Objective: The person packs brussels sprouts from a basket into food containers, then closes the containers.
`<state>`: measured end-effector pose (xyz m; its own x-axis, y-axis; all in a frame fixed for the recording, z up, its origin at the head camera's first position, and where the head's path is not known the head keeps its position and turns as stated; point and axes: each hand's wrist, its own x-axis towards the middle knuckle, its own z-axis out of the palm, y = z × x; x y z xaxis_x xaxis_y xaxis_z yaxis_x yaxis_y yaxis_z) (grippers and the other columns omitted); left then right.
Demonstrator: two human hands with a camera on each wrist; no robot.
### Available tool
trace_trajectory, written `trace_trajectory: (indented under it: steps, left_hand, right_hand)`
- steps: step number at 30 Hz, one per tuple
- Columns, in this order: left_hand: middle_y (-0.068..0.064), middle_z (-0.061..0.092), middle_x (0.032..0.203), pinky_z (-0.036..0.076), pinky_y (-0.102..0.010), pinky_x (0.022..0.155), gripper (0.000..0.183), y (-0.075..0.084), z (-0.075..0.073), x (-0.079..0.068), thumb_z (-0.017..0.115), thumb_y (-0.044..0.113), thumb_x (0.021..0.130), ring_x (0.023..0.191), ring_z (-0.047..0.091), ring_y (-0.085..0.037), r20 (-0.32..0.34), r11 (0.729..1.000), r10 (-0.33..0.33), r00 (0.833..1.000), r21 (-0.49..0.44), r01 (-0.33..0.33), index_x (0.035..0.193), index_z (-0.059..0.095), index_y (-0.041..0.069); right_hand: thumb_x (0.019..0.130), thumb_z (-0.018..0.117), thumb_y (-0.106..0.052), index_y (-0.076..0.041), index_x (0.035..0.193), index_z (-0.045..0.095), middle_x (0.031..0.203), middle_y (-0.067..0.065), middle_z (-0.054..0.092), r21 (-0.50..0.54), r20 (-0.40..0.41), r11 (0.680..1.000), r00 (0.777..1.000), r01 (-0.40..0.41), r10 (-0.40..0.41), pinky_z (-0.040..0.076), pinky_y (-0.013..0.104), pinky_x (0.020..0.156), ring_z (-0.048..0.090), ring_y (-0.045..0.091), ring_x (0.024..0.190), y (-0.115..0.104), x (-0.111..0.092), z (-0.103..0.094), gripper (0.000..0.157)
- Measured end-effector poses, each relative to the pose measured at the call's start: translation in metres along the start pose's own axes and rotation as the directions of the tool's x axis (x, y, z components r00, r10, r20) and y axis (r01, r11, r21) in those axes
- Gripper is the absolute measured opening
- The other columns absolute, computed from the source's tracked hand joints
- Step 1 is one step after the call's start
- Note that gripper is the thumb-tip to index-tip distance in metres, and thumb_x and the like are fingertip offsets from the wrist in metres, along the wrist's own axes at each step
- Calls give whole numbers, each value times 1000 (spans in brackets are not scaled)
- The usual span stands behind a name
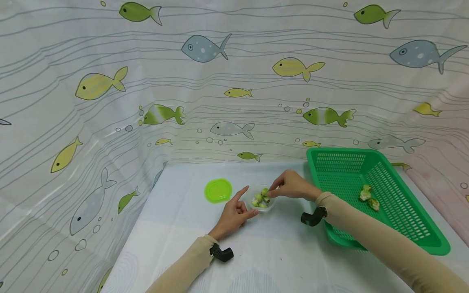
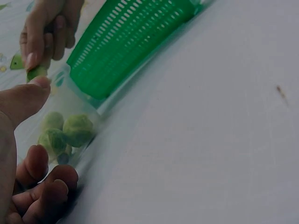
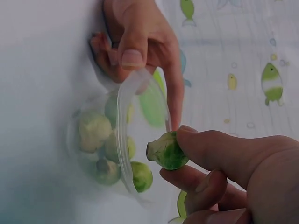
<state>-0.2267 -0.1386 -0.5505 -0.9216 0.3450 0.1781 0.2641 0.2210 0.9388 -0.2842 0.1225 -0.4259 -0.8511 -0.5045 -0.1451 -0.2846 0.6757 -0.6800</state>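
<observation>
My left hand (image 1: 234,213) steadies a small clear plastic container (image 3: 122,112), its thumb on the near rim and its index finger along the opposite side. Inside the container lie several Brussels sprouts (image 2: 78,130). Just over the right side of the opening, my right hand (image 1: 292,185) pinches one more Brussels sprout (image 3: 169,150) between thumb and fingertips, the pale cut stem turned toward the container. From the left wrist, that held sprout shows only partly, behind the left thumb.
A bright green lid (image 1: 218,190) lies flat on the table, left of the container. To the right stands a large green perforated basket (image 1: 338,191) with a few Brussels sprouts (image 1: 373,204) in it. A fish-patterned sheet (image 1: 205,89) hangs behind the white-covered table (image 1: 176,211).
</observation>
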Motion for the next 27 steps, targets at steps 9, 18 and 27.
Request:
trace_trajectory:
  steps: [9,18,27]
  left_hand:
    - [-10,58,67,49,-24,48,90,0,-1,0,83,17,95,47,52,-7,-1,1000,21,1000,-10,-21,168,30,12]
    - [-3,57,66,49,-25,48,90,2,-1,0,83,19,95,48,52,-7,-1,1000,28,1000,-10,-28,168,31,13]
    - [-7,59,67,50,-25,48,89,1,0,-1,82,18,96,48,53,-7,-6,999,35,999,-3,-35,168,31,12]
  right_hand:
    - [85,89,-28,-15,84,85,74,-5,74,-112,-24,992,998,62,-66,44,28,59,55,11,64,0,11,20,14]
    - [82,92,-31,-16,81,83,79,-4,74,-246,-55,969,998,-28,15,46,29,57,58,15,67,-4,13,31,18]
    - [81,94,-34,-17,77,80,77,-5,73,-322,-61,945,998,-50,32,48,30,56,59,15,66,-6,15,35,22]
